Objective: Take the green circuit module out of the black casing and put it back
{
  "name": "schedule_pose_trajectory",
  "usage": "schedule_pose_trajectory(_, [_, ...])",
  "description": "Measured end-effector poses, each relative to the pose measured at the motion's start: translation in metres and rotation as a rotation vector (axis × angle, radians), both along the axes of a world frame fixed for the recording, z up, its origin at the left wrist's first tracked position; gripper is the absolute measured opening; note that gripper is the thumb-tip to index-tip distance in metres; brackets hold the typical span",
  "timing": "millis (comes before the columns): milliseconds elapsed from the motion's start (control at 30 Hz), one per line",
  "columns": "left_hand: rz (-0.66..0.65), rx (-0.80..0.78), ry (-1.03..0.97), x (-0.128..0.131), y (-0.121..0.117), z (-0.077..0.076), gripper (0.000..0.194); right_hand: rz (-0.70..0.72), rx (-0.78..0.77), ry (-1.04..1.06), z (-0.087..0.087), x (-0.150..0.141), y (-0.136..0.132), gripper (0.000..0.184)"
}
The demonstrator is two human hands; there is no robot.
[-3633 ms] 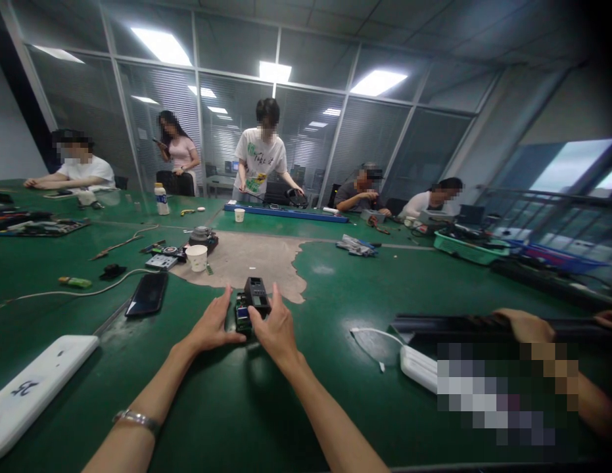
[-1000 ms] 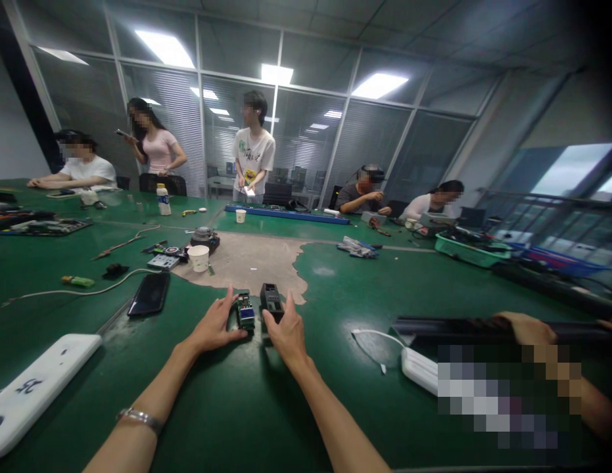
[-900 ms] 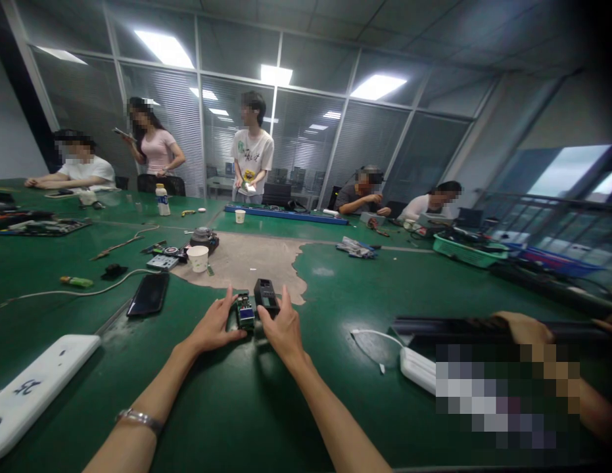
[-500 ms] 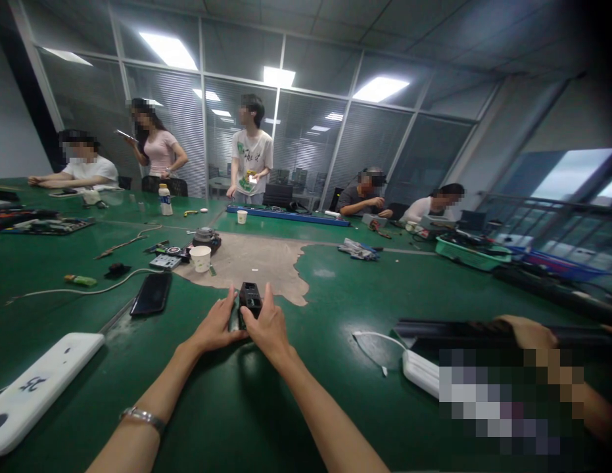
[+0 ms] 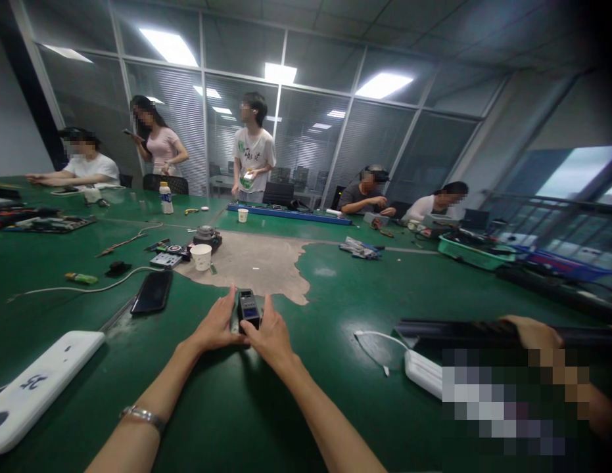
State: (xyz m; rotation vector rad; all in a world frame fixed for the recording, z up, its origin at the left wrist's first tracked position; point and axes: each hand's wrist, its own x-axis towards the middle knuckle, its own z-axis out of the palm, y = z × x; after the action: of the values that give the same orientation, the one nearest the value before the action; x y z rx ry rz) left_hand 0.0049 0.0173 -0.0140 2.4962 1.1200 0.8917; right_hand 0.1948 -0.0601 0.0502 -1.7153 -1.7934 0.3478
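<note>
Black case (image 5: 245, 299): located directly in front of you, between your two hands, its near end toward you and its far end just short of the brown patch (image 5: 246, 259) on the green table (image 5: 335, 289). A bluish screen (image 5: 250, 313) shows in its upper face. Whether its underside touches the table cannot be told.

Grip, right hand (image 5: 275, 334): partly closed, thumb on the near end of the case, index finger raised at the right side. The case is held in this hand; the lower fingers are hidden.

Grip, left hand (image 5: 215, 323): half open and curved along the left side, thumb low near the close corner. You appear to be steadying the case, but the exact contact cannot be told.

Handling, by judgement:
1. Support both long sides evenly, so that the case does not twist.
2. Apply light, straight thumb pressure at the near end; stop if it binds.
3. Place the right thumb clear of the screen, on the solid edge.
4. Check that both sides sit level and that no fingertip is pinched beneath.

The phone (image 5: 152, 293) and paper cup (image 5: 202, 257) stand apart from your hands, on the left.
</note>
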Motion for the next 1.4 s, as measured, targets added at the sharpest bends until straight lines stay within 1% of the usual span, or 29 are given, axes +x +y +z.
schedule_pose_trajectory(100, [0.009,-0.003,0.003,0.0,0.0,0.0,0.142,0.026,0.014,0.06,0.005,0.0,0.002,0.097])
schedule_pose_trajectory(167, [0.004,-0.002,-0.001,0.001,-0.001,0.001,0.139,0.024,0.012,0.059,0.005,-0.004,0.003,0.096])
schedule_pose_trajectory(300, [0.0,0.003,-0.002,0.001,-0.002,0.003,0.135,-0.021,0.014,-0.007,0.001,-0.013,0.003,0.087])
schedule_pose_trajectory(367, [0.001,0.002,-0.002,0.0,-0.002,0.003,0.136,-0.038,0.024,-0.007,0.004,-0.016,0.003,0.084])
schedule_pose_trajectory(500, [0.004,-0.007,-0.011,0.0,-0.002,0.002,0.14,-0.044,0.079,0.072,0.02,-0.011,0.004,0.085])
schedule_pose_trajectory(567, [0.011,-0.014,-0.008,-0.001,-0.001,0.002,0.143,-0.054,0.123,0.118,0.028,-0.003,0.005,0.086])
schedule_pose_trajectory(633, [0.017,-0.022,0.0,-0.001,-0.002,0.002,0.144,-0.071,0.162,0.142,0.031,0.008,0.006,0.087])
schedule_pose_trajectory(700, [0.019,-0.031,0.012,-0.001,-0.002,0.003,0.142,-0.096,0.166,0.135,0.028,0.02,0.006,0.087])
schedule_pose_trajectory(833, [0.01,-0.036,0.028,-0.001,-0.002,0.004,0.141,-0.162,0.099,0.098,0.007,0.039,0.004,0.085])
schedule_pose_trajectory(933, [0.004,-0.037,0.025,-0.001,-0.002,0.005,0.141,-0.173,0.074,0.092,-0.008,0.043,0.001,0.086])
schedule_pose_trajectory(1000, [0.009,-0.04,0.02,-0.001,-0.003,0.005,0.14,-0.168,0.067,0.094,-0.015,0.043,0.0,0.087])
schedule_pose_trajectory(1167, [0.022,-0.052,0.022,0.0,-0.004,0.007,0.136,-0.142,0.085,0.093,-0.022,0.044,-0.003,0.093])
schedule_pose_trajectory(1300, [0.03,-0.06,0.014,0.0,-0.004,0.008,0.132,-0.155,0.128,0.088,-0.024,0.047,-0.003,0.092])
schedule_pose_trajectory(1400, [0.032,-0.083,0.009,0.0,-0.005,0.009,0.131,-0.148,0.106,0.116,-0.024,0.047,-0.003,0.092])
